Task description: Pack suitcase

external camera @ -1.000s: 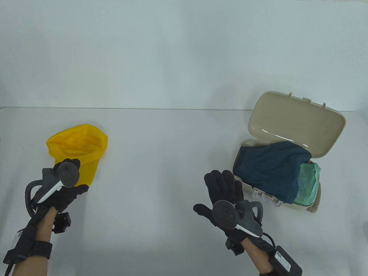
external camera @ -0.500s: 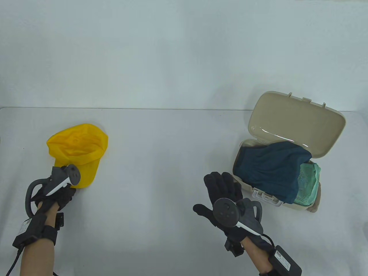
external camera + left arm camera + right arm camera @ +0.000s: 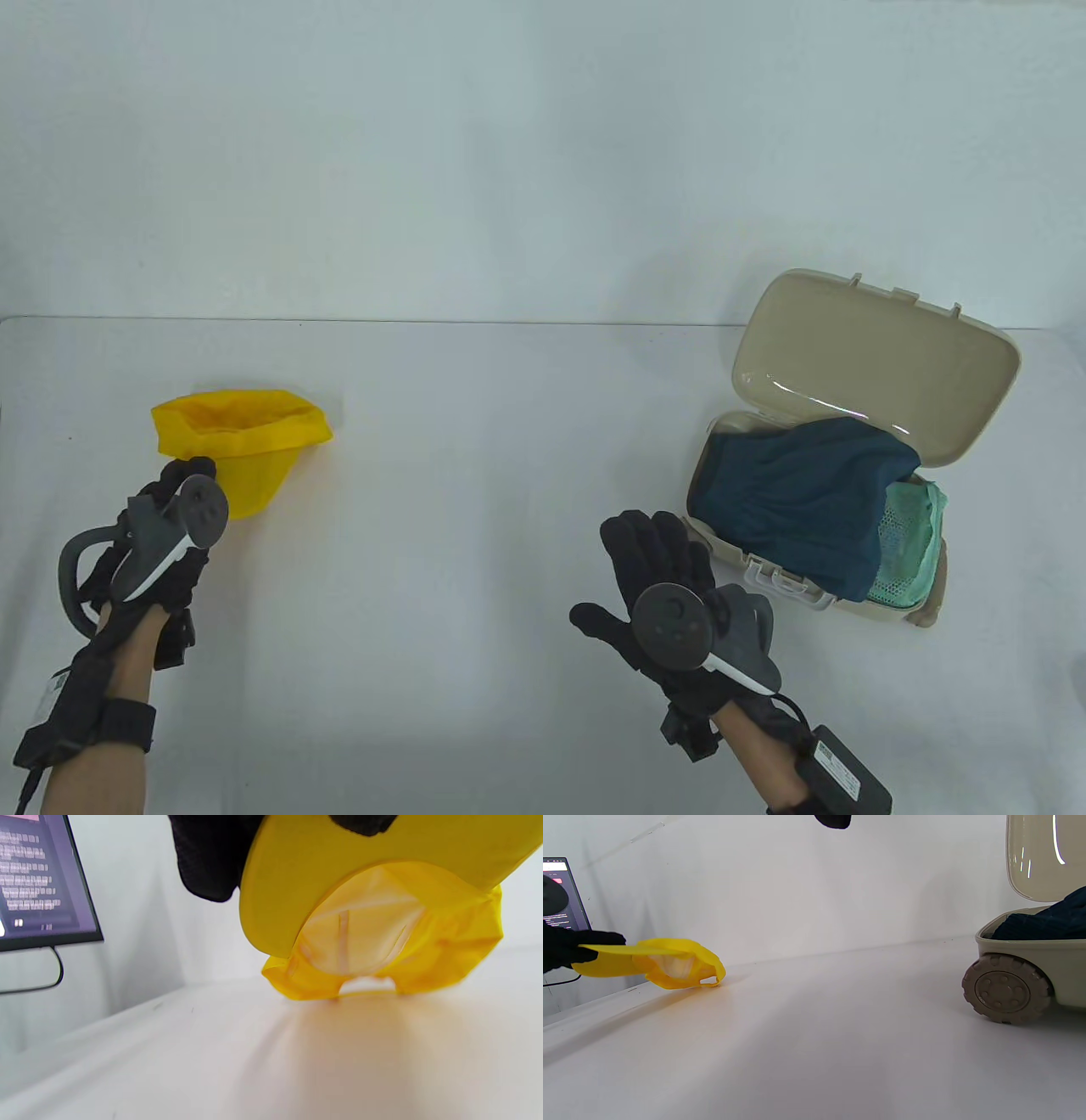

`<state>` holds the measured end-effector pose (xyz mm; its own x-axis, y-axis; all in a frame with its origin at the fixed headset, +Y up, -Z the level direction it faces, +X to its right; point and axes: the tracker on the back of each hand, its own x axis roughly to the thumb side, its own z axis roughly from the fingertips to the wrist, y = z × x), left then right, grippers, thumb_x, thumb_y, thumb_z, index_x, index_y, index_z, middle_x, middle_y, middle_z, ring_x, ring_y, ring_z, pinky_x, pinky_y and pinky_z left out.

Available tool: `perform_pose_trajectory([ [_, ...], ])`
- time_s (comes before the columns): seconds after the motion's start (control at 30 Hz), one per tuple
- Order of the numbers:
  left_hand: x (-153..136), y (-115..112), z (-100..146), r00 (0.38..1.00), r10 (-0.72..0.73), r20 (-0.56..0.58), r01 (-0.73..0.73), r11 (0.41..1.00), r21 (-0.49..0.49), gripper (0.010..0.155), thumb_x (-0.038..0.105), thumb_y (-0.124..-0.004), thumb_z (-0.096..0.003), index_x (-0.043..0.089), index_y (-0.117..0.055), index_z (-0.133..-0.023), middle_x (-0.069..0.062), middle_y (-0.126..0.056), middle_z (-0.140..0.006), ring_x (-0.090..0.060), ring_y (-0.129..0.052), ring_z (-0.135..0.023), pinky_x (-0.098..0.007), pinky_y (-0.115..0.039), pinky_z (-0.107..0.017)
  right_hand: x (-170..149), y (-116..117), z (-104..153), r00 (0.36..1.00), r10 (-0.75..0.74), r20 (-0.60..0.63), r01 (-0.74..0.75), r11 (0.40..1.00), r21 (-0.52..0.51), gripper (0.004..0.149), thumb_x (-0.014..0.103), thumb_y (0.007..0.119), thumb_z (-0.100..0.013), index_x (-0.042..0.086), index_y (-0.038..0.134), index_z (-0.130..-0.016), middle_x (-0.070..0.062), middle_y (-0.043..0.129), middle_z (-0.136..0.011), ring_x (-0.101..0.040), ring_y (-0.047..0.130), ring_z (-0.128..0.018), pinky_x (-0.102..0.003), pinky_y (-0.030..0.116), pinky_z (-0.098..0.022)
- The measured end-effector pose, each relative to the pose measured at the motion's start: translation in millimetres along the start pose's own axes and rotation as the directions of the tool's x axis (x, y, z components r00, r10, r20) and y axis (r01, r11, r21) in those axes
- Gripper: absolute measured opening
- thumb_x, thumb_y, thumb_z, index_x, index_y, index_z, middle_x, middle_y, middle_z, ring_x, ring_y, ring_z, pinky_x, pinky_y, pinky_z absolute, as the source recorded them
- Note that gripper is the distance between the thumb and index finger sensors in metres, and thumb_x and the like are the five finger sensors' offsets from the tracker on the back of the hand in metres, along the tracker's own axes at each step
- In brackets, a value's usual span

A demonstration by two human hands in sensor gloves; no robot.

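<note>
The work surface is a white table [image 3: 475,475] with a smooth matte top, set against a plain white wall [image 3: 509,153] that meets its far edge. In the wrist views a dark monitor [image 3: 40,882] showing lines of text stands off the table's left end, with a cable hanging below it.

On the left part of the table, the left hand [image 3: 161,543] pinches the brim of a yellow cap [image 3: 246,437]. The left wrist view shows gloved fingers [image 3: 208,861] curled over the brim from above, and the brim is raised while the crown's back edge touches the tabletop. The cap's pale inner lining and rear opening face that camera.

At the far right stands a small beige suitcase [image 3: 857,433], well apart from the cap, with its lid [image 3: 882,365] tilted back and open. A dark blue garment [image 3: 806,501] fills most of the base and drapes over its near rim; a green mesh item [image 3: 912,543] lies beside it on the right. A ridged wheel [image 3: 1007,988] shows in the right wrist view.

The right hand [image 3: 662,569] hovers just beside the suitcase's near left corner, fingers straight and spread, holding nothing.
</note>
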<state>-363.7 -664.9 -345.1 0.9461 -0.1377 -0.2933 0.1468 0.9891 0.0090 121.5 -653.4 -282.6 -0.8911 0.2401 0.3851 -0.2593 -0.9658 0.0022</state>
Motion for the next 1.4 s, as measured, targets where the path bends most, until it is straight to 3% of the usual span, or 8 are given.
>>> perform_pose_trajectory([
  [0.23,38,56,43,0.994,0.010,0.110,-0.031,0.982,0.189,0.057,0.033,-0.057,-0.0542,0.041,-0.036,-0.107,0.008,-0.051,-0.117,-0.021,-0.072,-0.107,-0.039,-0.072,-0.078,1,-1,2,1.000,-0.001,0.006,0.001,1.000,-0.015,0.093,0.074,0.046,-0.044,0.017,0.028,-0.115,-0.014,0.035,-0.122,-0.049,0.036,-0.111,-0.065,0.040,-0.075],
  [0.47,99,88,79,0.963,0.029,0.267,-0.114,0.944,0.308,0.057,0.032,-0.057,-0.0545,0.041,-0.036,-0.107,0.007,-0.051,-0.117,-0.021,-0.071,-0.107,-0.039,-0.071,-0.078,-2,-2,2,1.000,-0.006,-0.009,0.005,1.000,-0.018,0.093,0.074,0.046,-0.044,0.017,0.028,-0.115,-0.014,0.035,-0.122,-0.049,0.036,-0.111,-0.065,0.039,-0.075],
  [0.7,149,77,106,0.914,0.043,0.402,-0.194,0.920,0.342,0.057,0.032,-0.057,-0.0545,0.040,-0.036,-0.107,0.007,-0.051,-0.117,-0.022,-0.071,-0.108,-0.040,-0.070,-0.078,-6,-3,1,1.000,-0.013,-0.026,0.012,1.000,-0.021,0.093,0.074,0.046,-0.044,0.017,0.028,-0.115,-0.014,0.036,-0.122,-0.049,0.036,-0.111,-0.065,0.039,-0.075],
  [0.83,159,65,110,0.904,-0.038,0.426,-0.132,0.923,0.362,0.057,0.032,-0.057,-0.0544,0.040,-0.037,-0.107,0.007,-0.052,-0.117,-0.022,-0.072,-0.107,-0.039,-0.071,-0.078,-7,-1,-2,0.999,-0.021,-0.038,0.020,1.000,-0.011,0.093,0.075,0.047,-0.044,0.017,0.028,-0.115,-0.014,0.036,-0.122,-0.049,0.036,-0.111,-0.066,0.039,-0.075],
  [1.03,161,56,114,0.890,-0.047,0.454,-0.125,0.931,0.342,0.057,0.032,-0.057,-0.0543,0.040,-0.038,-0.107,0.007,-0.052,-0.117,-0.022,-0.072,-0.107,-0.039,-0.071,-0.078,-7,-8,-10,0.998,-0.030,-0.051,0.029,1.000,-0.007,0.093,0.075,0.047,-0.044,0.017,0.028,-0.115,-0.014,0.036,-0.123,-0.050,0.037,-0.110,-0.066,0.040,-0.075],
  [1.27,163,60,122,0.869,-0.027,0.493,-0.171,0.920,0.352,0.057,0.032,-0.057,-0.0542,0.041,-0.038,-0.107,0.007,-0.052,-0.117,-0.021,-0.071,-0.107,-0.039,-0.071,-0.078,-3,-63,-58,0.994,0.002,-0.113,-0.008,0.999,-0.048,0.091,0.075,0.047,-0.044,0.019,0.036,-0.114,-0.011,0.048,-0.121,-0.046,0.061,-0.108,-0.064,0.056,-0.073],
  [1.4,163,66,129,0.857,-0.015,0.515,-0.207,0.906,0.369,0.057,0.032,-0.057,-0.0543,0.041,-0.037,-0.107,0.008,-0.052,-0.117,-0.021,-0.071,-0.108,-0.039,-0.071,-0.078,-9,-82,-96,0.982,-0.081,-0.171,0.084,0.996,0.009,0.091,0.076,0.047,-0.044,0.019,0.039,-0.114,-0.011,0.057,-0.118,-0.042,0.069,-0.104,-0.062,0.061,-0.072],
])
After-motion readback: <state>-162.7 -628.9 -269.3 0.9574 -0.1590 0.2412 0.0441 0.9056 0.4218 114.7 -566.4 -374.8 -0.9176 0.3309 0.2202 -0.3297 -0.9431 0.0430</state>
